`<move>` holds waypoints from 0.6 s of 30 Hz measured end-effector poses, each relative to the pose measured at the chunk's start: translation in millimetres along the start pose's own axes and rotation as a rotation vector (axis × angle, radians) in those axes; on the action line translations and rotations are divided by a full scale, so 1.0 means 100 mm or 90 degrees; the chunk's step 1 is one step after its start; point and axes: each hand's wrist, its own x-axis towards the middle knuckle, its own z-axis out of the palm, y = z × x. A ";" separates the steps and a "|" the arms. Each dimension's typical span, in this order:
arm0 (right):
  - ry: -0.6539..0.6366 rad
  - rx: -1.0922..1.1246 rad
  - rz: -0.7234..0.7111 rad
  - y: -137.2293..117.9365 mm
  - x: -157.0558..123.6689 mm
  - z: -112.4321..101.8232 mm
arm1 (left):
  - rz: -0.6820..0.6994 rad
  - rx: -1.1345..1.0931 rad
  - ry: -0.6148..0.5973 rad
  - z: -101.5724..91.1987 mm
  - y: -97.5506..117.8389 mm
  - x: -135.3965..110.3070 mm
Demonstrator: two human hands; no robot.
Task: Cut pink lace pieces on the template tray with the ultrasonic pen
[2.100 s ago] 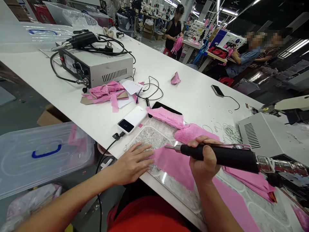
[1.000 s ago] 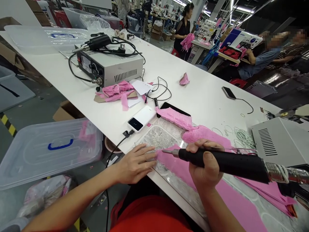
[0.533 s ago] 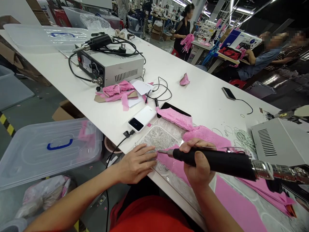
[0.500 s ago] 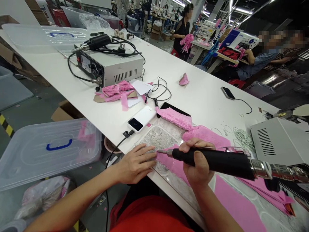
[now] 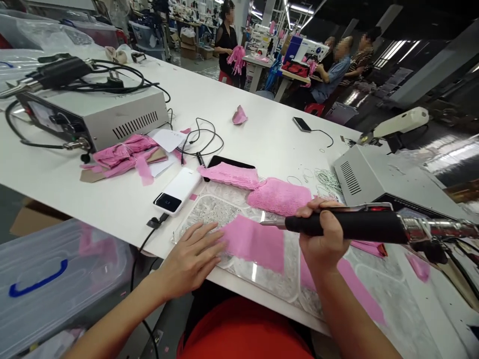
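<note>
My right hand is wrapped around a black-handled ultrasonic cutter, held nearly level with its thin metal tip pointing left. The tip is over the upper edge of a flat pink fabric piece; I cannot tell whether it touches. My left hand lies palm down with fingers spread, fingertips at the fabric's left edge. Under the fabric is a clear plastic board. Just beyond lie a pink lace piece and another pink strip. More pink fabric is partly hidden behind my right forearm.
A white power bank with a cable sits left of the board, near a dark phone. Grey control boxes stand at left and right. Another phone lies farther back. Several people work beyond the table.
The view has swung right. The cutter's tip has moved away from my left fingertips, rightward to the fabric's upper edge. More of the fabric piece now shows.
</note>
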 end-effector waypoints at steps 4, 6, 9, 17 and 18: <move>0.038 0.000 0.003 0.07 0.00 -0.09 | -0.018 0.023 -0.067 0.13 -0.02 0.17; 0.032 0.011 0.013 0.10 -0.02 -0.07 | -0.020 0.027 -0.088 0.17 -0.03 0.21; 0.013 0.030 0.027 0.13 -0.04 -0.04 | -0.019 0.034 -0.101 0.19 -0.03 0.21; -0.004 0.018 0.040 0.19 -0.05 -0.02 | -0.023 0.034 -0.095 0.18 -0.01 0.19; -0.006 0.016 0.036 0.20 -0.04 -0.02 | -0.025 0.031 -0.093 0.19 -0.01 0.19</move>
